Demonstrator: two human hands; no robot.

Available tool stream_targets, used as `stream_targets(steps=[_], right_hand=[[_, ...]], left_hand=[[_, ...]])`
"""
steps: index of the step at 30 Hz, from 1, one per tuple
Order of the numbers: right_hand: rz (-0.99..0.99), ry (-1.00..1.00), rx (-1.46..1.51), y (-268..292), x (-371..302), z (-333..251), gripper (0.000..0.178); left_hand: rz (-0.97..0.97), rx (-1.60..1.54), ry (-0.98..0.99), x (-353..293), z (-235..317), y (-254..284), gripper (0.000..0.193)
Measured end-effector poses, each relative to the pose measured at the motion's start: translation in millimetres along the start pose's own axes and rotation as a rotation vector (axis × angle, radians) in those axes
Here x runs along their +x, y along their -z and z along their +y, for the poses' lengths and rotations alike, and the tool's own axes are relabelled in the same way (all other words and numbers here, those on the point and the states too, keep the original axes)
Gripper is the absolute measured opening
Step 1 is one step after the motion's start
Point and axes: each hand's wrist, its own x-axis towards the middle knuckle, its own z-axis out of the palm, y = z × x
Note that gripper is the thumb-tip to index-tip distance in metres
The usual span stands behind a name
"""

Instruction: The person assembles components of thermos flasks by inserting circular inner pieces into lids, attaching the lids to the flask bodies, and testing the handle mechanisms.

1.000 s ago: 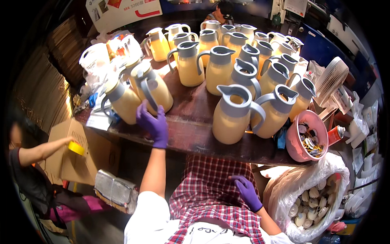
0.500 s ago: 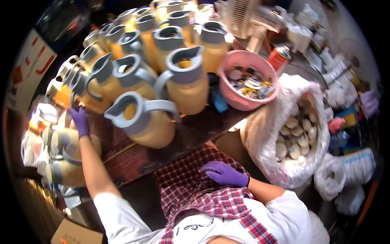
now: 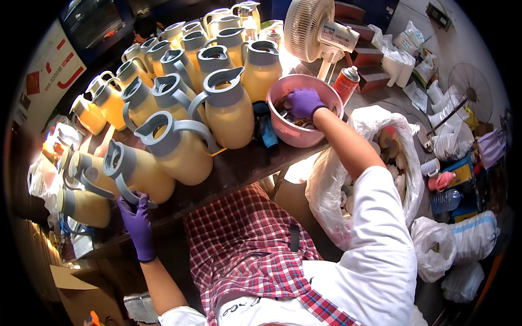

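My left hand (image 3: pixel 137 223) is closed round the grey handle of a cream thermos jug (image 3: pixel 145 175), which leans at the table's front edge. My right hand (image 3: pixel 305 103) reaches into a pink plastic bowl (image 3: pixel 296 134), its fingers curled down among small, shiny loose parts. The fingertips are hidden there, so what they pinch cannot be seen. Right beside the held jug stands another thermos jug (image 3: pixel 185 157) with a grey collar and an open top. Two more jugs, one of them a tilted jug (image 3: pixel 87 208), lie near my left hand.
Rows of similar jugs (image 3: pixel 228 119) fill the dark table (image 3: pixel 223 168). A white fan (image 3: pixel 310 30) and a red spray can (image 3: pixel 346 82) stand beyond the bowl. A plastic-lined sack (image 3: pixel 326 179) of round pale discs is at the right, below my right arm.
My left hand has come back from the far left and now holds a jug at the front edge. My right hand has gone from my lap up into the pink bowl.
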Motion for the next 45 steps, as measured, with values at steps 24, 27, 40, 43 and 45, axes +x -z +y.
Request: stream_targets(steps=[24,27,40,43,45], right_hand=[[-0.199,-0.004,2.101,50.0,-160.6,-269.2,0.027],[-0.260,-0.080,2.030,23.5,-160.3,-301.1,0.018],[0.317,0.269,1.979,61.0,-95.3,-433.6,0.017],[0.603,0.704,1.453,104.8,-76.2,-427.0,0.019],[0.604,0.855,1.166,114.5,-68.6,-429.2,0.024]], left_hand=[[-0.257,-1.055,0.439,-99.2,19.7,-127.7,0.040],[-0.128,-1.470,0.511,-118.9,-15.8,-79.0,0.022],[-0.046,-1.153,0.003,-8.5,-23.0,44.4,0.035],[-0.007,-0.732,0.003,-6.3,38.0,48.4,0.045],[-0.012,-0.599,-0.104,-7.8,34.7,48.0,0.046]])
